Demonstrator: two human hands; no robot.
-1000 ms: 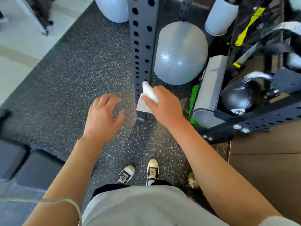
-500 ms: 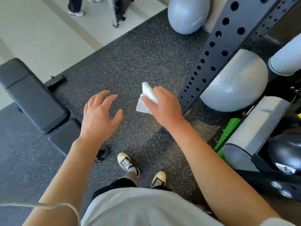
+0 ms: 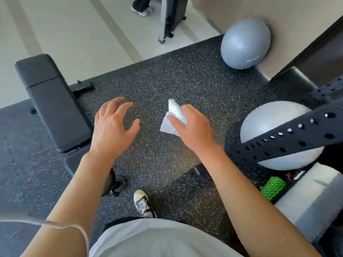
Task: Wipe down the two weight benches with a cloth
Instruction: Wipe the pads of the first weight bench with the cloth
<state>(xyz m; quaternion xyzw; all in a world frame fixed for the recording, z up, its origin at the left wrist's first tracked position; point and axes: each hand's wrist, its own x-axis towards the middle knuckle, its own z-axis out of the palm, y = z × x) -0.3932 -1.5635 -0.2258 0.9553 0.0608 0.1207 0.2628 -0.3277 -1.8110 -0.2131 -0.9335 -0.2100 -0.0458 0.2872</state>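
Observation:
A black padded weight bench lies on the speckled rubber floor at the left, its long pad running from the far left toward my left arm. My right hand grips a crumpled white cloth in the air over the floor, right of the bench. My left hand hovers with fingers spread and slightly bent, holding nothing, just right of the bench's near end. Only one bench is in view.
A perforated black rack beam crosses the right side over a pale exercise ball. A grey ball sits by the wall. A green roller and rolled grey mat lie at the right. Another person's feet stand far off.
My view has swung left from the rack, bringing the bench fully into sight. Both hands keep their pose, the cloth still in my right hand.

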